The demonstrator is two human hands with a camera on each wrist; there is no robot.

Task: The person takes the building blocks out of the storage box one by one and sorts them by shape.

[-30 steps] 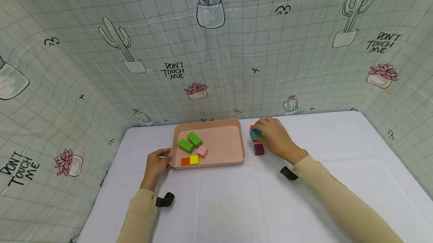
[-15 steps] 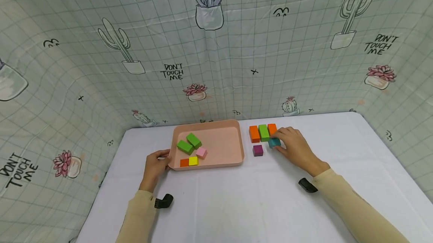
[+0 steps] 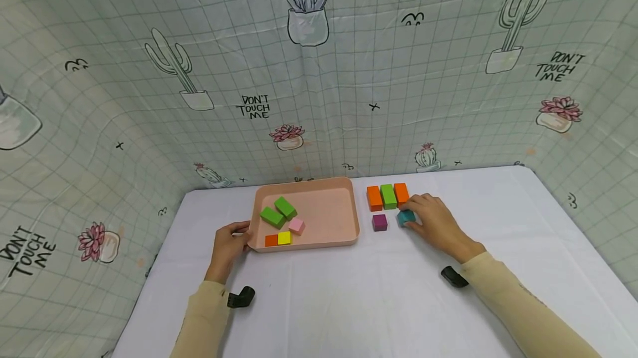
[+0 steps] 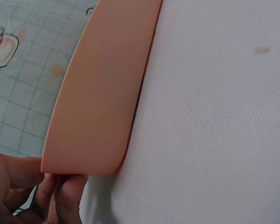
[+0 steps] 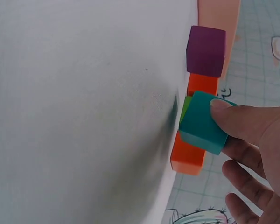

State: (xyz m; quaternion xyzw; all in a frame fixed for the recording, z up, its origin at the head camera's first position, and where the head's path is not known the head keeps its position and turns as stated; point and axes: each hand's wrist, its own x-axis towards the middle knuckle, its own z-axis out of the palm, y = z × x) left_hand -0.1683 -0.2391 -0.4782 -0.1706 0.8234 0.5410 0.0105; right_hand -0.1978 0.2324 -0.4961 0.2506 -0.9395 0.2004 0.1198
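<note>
My right hand (image 3: 438, 225) pinches a teal cube (image 3: 406, 218) between thumb and fingers, low over the white table, just in front of the rightmost orange block (image 3: 401, 194). In the right wrist view the teal cube (image 5: 205, 122) overlaps a green block and the orange blocks behind it. A purple cube (image 3: 380, 223) stands to its left. With bent fingers my left hand (image 3: 230, 246) grips the front left corner of a shallow pink tray (image 3: 331, 211). The left wrist view shows fingertips at the rim and outer wall of the tray (image 4: 100, 93).
Inside the tray lie two green blocks (image 3: 273, 217), a pink cube (image 3: 297, 226), an orange block (image 3: 271, 240) and a yellow block (image 3: 284, 238). Right of the tray stand another orange block (image 3: 374, 199) and a green block (image 3: 388, 197). A patterned cloth (image 3: 349, 70) hangs behind the table.
My right hand has carried the teal cube from beside the tray to the right, then slightly nearer, uncovering the row of orange and green blocks. My left hand has stayed at the tray.
</note>
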